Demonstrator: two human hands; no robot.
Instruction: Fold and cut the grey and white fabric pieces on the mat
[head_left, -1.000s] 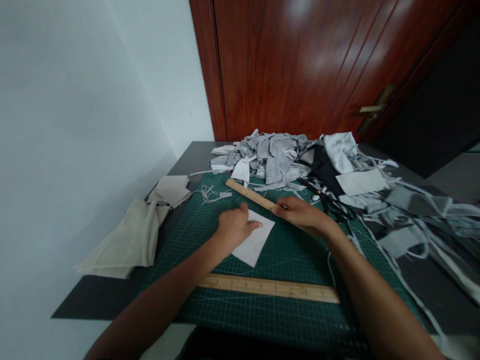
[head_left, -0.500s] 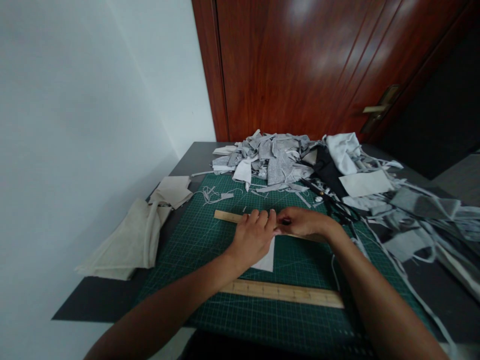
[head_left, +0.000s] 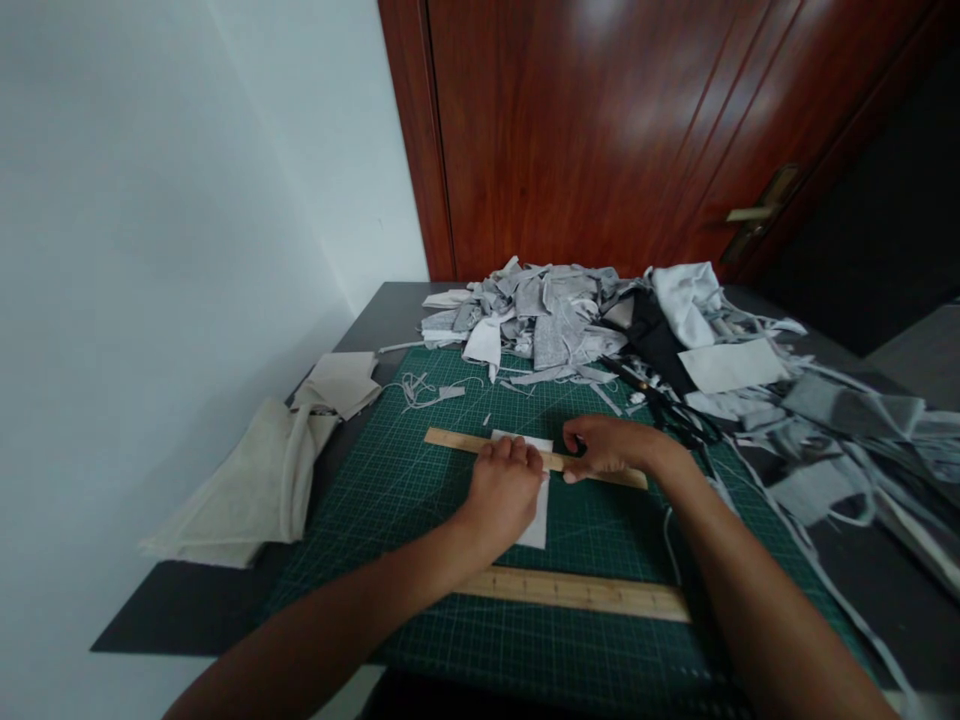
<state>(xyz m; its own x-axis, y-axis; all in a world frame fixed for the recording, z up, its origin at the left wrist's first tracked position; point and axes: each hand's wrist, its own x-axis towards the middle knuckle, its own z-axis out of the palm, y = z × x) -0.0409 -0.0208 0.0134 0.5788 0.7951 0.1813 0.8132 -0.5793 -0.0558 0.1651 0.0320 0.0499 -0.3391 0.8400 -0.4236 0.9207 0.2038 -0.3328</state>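
Observation:
A narrow wooden ruler [head_left: 459,440] lies across a small white piece of cloth [head_left: 534,532] on the green cutting mat [head_left: 390,510]. My left hand [head_left: 507,492] is curled over the ruler's middle with its fingers together, covering part of the cloth. The cloth's far end shows beyond the ruler. Just to the right, my right hand [head_left: 606,446] has thumb and index finger apart, the thumb at the ruler. Nothing shows between those fingers. A second, longer wooden ruler [head_left: 577,590] rests nearer to me, partly behind my left forearm.
Grey and white fabric scraps [head_left: 555,320] are heaped at the back. Black-handled scissors [head_left: 660,400] lie by the scraps on the right, where more strips [head_left: 847,420] spread. Folded beige cloth [head_left: 262,480] hangs over the left table edge. Loose threads [head_left: 420,390] lie on the mat.
My right hand has opened and drawn slightly away from the cloth. My left hand and the narrow ruler sit a little nearer to me, and the cloth's far end is now uncovered.

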